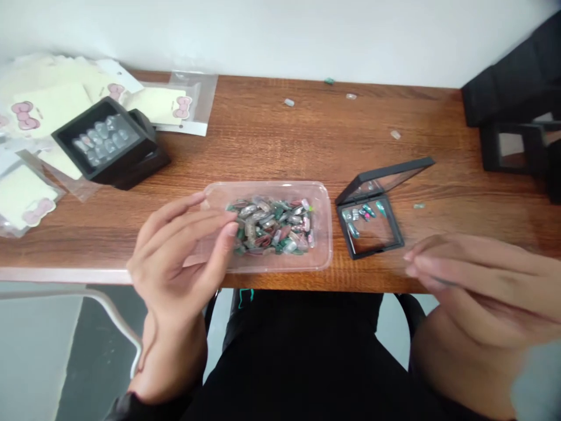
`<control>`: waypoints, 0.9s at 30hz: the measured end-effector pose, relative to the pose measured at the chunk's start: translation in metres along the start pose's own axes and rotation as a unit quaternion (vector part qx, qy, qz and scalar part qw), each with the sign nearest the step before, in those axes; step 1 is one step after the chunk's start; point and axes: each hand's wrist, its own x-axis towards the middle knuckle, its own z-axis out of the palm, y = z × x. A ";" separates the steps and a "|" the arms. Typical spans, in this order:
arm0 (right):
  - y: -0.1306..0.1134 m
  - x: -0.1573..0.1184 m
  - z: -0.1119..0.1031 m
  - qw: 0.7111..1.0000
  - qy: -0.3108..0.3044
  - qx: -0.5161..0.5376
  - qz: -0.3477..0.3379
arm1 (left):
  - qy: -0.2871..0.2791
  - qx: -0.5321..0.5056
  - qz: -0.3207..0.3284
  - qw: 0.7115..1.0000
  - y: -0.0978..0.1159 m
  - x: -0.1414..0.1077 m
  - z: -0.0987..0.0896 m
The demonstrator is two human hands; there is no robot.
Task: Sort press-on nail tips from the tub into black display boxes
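L hand (177,254) over clear plastic tub (323,228) w/ glossy nails (274,225); R hand (482,280) blurred; can't tell grips.

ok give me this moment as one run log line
left hand: over left side of tub; tub: many false nails; right hand: blurred, right of case; case: lid raised, nails inside
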 end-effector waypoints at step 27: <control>0.063 -0.011 0.014 0.991 -0.066 -0.112 -0.012 | -0.221 -0.110 0.353 0.902 0.067 -0.039 0.081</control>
